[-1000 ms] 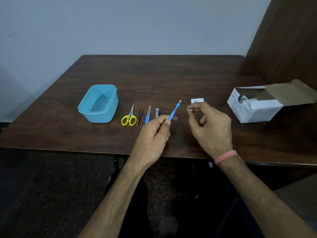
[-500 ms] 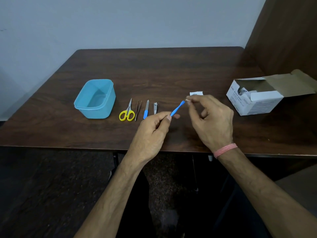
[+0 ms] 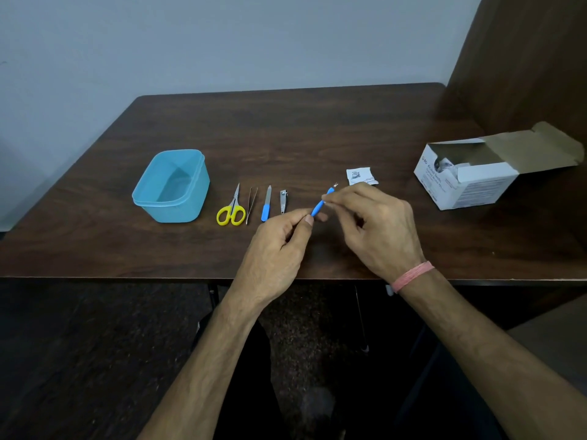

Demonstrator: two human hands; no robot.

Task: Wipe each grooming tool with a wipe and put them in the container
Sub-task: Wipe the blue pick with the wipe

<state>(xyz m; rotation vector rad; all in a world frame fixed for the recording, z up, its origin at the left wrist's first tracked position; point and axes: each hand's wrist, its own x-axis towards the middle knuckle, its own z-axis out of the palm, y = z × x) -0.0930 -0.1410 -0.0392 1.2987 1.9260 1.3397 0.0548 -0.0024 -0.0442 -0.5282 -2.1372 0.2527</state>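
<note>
Right now both hands work over the front-middle of the dark wood table (image 3: 317, 138). L hand (image 3: 276, 252) pinches the lower end of the blue-handled cuticle tool (image 3: 318, 207) betw thumb and fingers, handle angled up and to the right, its small metal tip poking out past the R hand. R hand (image 3: 378, 230) has its fingertips (image 3: 330, 198) pinched round the upper part of that handle; the wipe itself is too small/hidden to make out in the fingers, only a hint of white there. A pink band (image 3: 412, 276) sits on the R wrist.

Left of the hands, a neat row lies flat on the table, each item apart from the next: yellow-handled scissors (image 3: 232, 208), tweezers (image 3: 251, 204), blue-handled nail file (image 3: 266, 204), nail clipper (image 3: 283, 201). Further left stands the teal plastic container (image 3: 149, 198), lid off, nothing visible inside.

Just behind the R hand lies a torn white wipe packet (image 3: 360, 175), flat on the table. Far right, near the wooden side panel, an opened white cardboard box of swabs (image 3: 470, 188) lies on its side w/ the flap folded back
</note>
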